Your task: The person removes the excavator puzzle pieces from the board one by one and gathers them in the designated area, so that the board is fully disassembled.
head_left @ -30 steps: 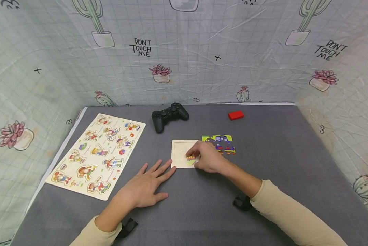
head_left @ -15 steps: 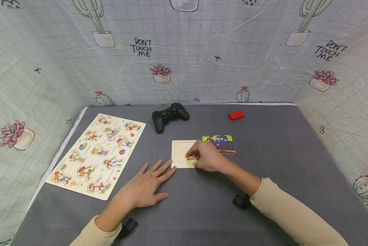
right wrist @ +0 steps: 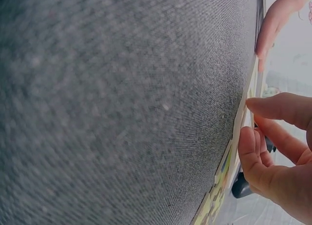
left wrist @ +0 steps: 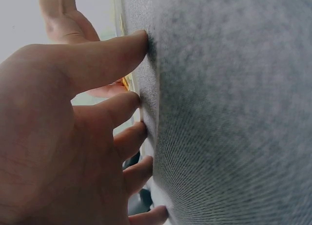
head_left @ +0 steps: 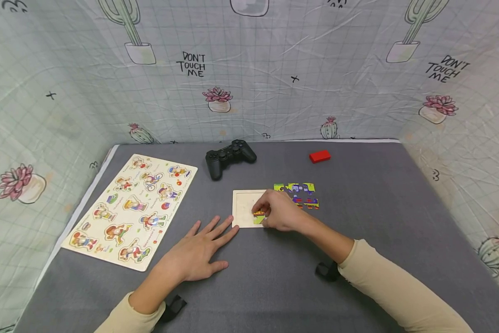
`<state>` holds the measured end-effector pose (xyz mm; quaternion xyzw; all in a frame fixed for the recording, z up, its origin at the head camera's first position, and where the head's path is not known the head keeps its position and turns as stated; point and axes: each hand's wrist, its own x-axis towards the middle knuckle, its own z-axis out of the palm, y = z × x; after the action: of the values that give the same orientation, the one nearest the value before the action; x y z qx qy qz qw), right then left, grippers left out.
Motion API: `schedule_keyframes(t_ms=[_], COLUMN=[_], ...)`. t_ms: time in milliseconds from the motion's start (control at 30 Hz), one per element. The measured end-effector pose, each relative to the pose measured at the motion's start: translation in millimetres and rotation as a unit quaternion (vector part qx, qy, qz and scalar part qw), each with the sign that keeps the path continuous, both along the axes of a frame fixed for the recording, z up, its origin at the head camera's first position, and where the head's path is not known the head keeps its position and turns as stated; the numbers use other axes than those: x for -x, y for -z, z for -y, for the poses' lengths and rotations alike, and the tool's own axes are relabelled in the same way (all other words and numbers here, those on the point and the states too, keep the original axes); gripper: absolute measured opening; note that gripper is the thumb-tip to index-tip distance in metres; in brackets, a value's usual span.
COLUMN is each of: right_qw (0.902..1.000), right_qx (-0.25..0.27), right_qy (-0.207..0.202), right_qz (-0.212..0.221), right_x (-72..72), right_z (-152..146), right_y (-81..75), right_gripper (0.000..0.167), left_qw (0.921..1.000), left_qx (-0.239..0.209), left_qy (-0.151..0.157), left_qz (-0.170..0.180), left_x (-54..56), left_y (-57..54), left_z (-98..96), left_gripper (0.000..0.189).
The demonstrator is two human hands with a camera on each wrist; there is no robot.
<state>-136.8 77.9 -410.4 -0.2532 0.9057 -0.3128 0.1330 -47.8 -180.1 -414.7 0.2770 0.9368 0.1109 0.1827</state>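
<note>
In the head view, a shallow pale wooden puzzle tray [head_left: 242, 203] lies near the middle of the grey table. My right hand [head_left: 282, 212] covers its right part and pinches a small green and yellow puzzle piece [head_left: 258, 218] between thumb and fingers, low in the tray's lower right area. Palm down, my left hand [head_left: 197, 254] rests on the table with fingers spread, its fingertips at the tray's lower left corner. The left wrist view shows the left fingers [left wrist: 131, 134] against the cloth. Several loose puzzle pieces [head_left: 301, 187] lie in two rows beyond the right hand, partly hidden by it.
A large board with cartoon figures [head_left: 134, 208] lies at the left. Behind the tray sits a black game controller [head_left: 230, 157], with a red block [head_left: 320, 156] at the back right. Printed cloth walls [head_left: 249, 106] enclose the table's back and sides.
The right hand has shifted very slightly, with the puzzle piece staying at almost the same place in the tray. The left hand has not moved.
</note>
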Motion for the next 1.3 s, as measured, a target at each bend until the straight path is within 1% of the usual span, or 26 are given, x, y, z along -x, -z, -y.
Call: schedule_keyframes(t_ms=[200, 400, 533, 833, 1033, 1167, 1300], right_qw=[0.9999, 0.9994, 0.9989, 0.9963, 0.9924, 0.9884, 0.9866], right_qx=[0.006, 0.009, 0.011, 0.015, 0.043, 0.066, 0.072], right_qy=[0.006, 0.012, 0.016, 0.042, 0.056, 0.065, 0.065], right_qz=[0.013, 0.033, 0.042, 0.074, 0.101, 0.121, 0.131], right_x=[2.6, 3.2, 4.2, 5.1, 4.7, 4.0, 4.1], right_z=[-3.7, -9.3, -14.2, -30.7, -46.5, -58.6, -70.3], right_y=[-0.7, -6.5, -7.7, -6.0, -6.9, -8.9, -9.3], right_gripper=[0.030, 0.031, 0.032, 0.031, 0.034, 0.035, 0.035], left_qw=[1.0000, 1.0000, 0.9999, 0.9999, 0.9999, 0.9999, 0.9999], left_qx=[0.000, 0.006, 0.011, 0.003, 0.009, 0.002, -0.001], left_qy=[0.000, -0.005, -0.007, -0.002, -0.004, -0.003, -0.003], left_qz=[0.000, 0.005, 0.008, 0.009, 0.007, 0.010, 0.012], left_x=[0.1, 0.4, 0.1, 0.0, 0.4, 0.2, -0.3], left_y=[0.4, 1.2, 0.8, -0.9, 0.1, -1.8, -2.9], left_z=[-0.1, -0.3, -0.4, -0.5, -0.7, -1.0, -0.6], left_gripper=[0.080, 0.080, 0.081, 0.080, 0.082, 0.081, 0.081])
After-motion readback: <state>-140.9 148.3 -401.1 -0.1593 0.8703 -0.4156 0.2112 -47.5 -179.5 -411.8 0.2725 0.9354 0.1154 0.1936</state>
